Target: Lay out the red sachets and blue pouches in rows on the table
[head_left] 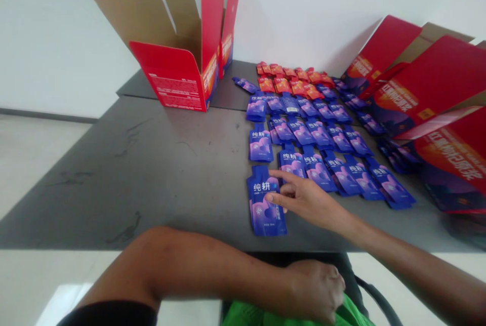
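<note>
My right hand point(299, 194) reaches over a small stack of blue-purple spouted pouches point(268, 214) near the table's front edge. Its thumb touches the top pouch's face and its index finger stretches to the pouch's upper right side, apart from the thumb; the other fingers curl under. The stack lies flat on the table. Below the table edge, my left hand point(317, 288) is closed in a fist over green cloth point(250, 316) at my lap. Whatever that fist may hold is hidden.
Rows of blue-purple pouches point(321, 133) cover the dark table point(170, 174) beyond my right hand, with red-orange pouches point(283, 84) at the back. An open red carton point(178, 80) stands at the back left. Several red cartons point(417, 83) line the right side.
</note>
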Demonstrator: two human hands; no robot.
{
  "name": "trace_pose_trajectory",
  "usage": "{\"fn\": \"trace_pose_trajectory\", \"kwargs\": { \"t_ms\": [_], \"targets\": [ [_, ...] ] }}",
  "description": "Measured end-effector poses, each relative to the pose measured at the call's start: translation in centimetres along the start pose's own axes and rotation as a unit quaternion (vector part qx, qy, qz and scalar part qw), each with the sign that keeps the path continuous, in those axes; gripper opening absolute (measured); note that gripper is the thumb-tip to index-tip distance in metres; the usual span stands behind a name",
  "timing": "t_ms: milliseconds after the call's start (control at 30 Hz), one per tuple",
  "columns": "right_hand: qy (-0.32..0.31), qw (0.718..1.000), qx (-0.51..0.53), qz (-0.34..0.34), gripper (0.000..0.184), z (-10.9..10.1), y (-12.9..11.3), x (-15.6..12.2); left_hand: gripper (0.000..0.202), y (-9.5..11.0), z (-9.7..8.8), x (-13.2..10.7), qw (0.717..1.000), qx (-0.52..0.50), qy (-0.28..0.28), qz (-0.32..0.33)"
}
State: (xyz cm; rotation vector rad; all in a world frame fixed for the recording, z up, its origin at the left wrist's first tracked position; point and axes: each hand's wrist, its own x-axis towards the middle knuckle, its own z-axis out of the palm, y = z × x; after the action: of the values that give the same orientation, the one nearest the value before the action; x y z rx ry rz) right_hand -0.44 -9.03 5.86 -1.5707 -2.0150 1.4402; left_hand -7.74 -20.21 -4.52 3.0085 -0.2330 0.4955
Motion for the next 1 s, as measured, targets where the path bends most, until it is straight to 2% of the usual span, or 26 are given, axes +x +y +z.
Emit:
{"fn": "trace_pose_trajectory", "kwargs": {
  "t_ms": [233,433,700,800,900,967,1000],
  "targets": [
    [0.031,0.996,-0.079,-0.035,0.062,0.2,-0.4,0.1,0.006,-0.4,-0.1,0.1,0.999,-0.004,-0.026,-0.025],
    [0.061,0.981,-0.171,-0.067,0.056,0.3,-0.3,-0.4,0.006,-0.5,-0.2,0.1,0.999,0.001,-0.042,-0.035],
    [0.096,0.951,-0.275,-0.102,0.041,0.2,-0.5,-1.7,0.005,-0.2,0.0,0.0,0.998,0.013,-0.046,-0.041],
    [0.114,0.937,-0.301,-0.135,0.036,0.0,-0.9,-2.5,0.007,-0.1,0.5,0.1,0.998,0.021,-0.051,-0.042],
    [0.125,0.936,-0.285,-0.167,0.032,-1.1,-2.0,-3.1,0.015,-0.3,1.9,0.9,0.997,0.030,-0.071,-0.027],
    [0.137,0.933,-0.278,-0.182,0.030,-2.8,-3.2,-2.9,0.030,-0.7,3.0,1.5,0.994,0.052,-0.093,0.004],
    [0.146,0.929,-0.284,-0.189,0.030,-3.9,-4.0,-2.5,0.031,-0.9,3.4,1.8,0.993,0.074,-0.095,0.010]
  ]
}}
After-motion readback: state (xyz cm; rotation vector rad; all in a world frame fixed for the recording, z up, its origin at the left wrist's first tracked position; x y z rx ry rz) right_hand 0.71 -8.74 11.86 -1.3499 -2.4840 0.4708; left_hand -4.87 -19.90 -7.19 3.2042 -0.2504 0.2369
